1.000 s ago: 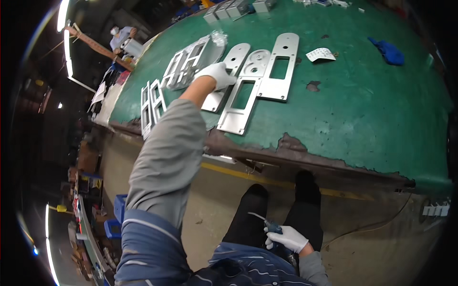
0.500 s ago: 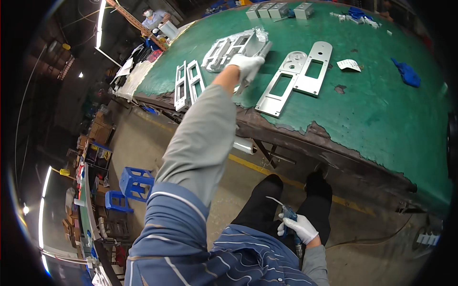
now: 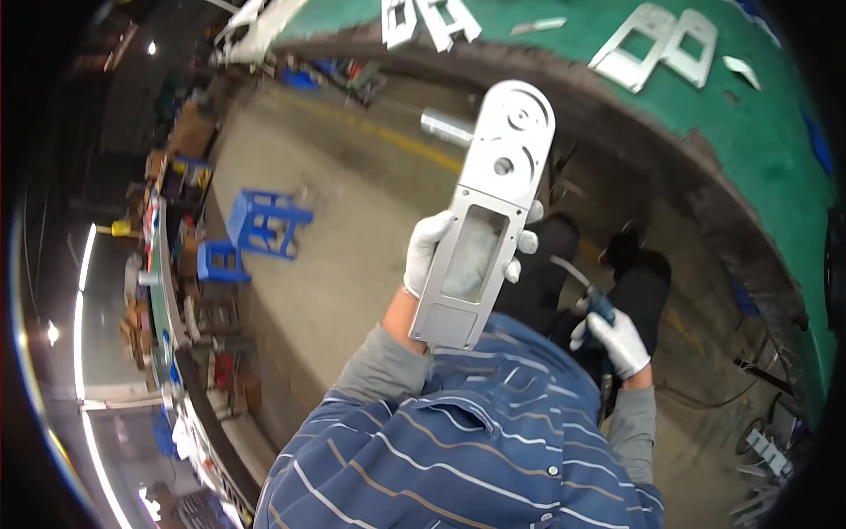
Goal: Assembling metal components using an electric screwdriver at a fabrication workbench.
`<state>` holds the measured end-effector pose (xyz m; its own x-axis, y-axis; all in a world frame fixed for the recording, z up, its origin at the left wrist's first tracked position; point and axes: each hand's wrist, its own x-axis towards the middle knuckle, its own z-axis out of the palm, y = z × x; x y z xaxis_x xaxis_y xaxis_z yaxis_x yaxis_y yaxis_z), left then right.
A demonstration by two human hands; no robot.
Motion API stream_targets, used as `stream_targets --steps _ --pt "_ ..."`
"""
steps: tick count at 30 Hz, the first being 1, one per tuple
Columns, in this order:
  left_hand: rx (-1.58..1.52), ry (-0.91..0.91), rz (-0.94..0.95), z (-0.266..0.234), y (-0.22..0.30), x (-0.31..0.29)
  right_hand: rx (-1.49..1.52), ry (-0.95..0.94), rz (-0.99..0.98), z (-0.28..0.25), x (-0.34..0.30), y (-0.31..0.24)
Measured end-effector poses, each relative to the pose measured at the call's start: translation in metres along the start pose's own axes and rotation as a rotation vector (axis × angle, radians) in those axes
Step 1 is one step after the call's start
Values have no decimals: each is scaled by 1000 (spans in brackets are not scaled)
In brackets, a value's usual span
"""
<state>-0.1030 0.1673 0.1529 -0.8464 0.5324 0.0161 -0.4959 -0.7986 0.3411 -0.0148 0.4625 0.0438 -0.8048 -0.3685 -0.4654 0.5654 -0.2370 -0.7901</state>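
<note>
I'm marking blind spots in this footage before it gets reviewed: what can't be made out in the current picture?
All in the head view:
- Metal plate: its back faces away from the camera.
- Left hand: partly covered by the plate.
- Blue tool: its grip is hidden by the right hand.
- Two metal frames: cut off by the top edge.

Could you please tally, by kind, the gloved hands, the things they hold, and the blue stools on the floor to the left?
Left gloved hand and right gloved hand: 2
Held metal plate: 1
Held blue tool: 1
Blue stools: 2
Total: 6
</note>
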Motion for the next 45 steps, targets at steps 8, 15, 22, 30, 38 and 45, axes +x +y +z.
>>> stream_targets --steps 8,15,22,30,38,45 --pt "111 323 227 -93 23 -88 -372 -44 46 84 -19 -42" --pt "80 488 280 -154 34 -143 -1006 -269 -156 154 3 -49" --pt "19 461 276 -155 28 -155 -1044 -265 -160 179 36 -44" --pt "103 649 268 -160 24 -159 -1097 -294 -133 180 47 -37" --pt "74 604 249 -164 18 -161 -1032 -288 -133 181 56 -38" --pt "131 650 227 -158 16 -155 -1012 -291 -145 180 66 -42"
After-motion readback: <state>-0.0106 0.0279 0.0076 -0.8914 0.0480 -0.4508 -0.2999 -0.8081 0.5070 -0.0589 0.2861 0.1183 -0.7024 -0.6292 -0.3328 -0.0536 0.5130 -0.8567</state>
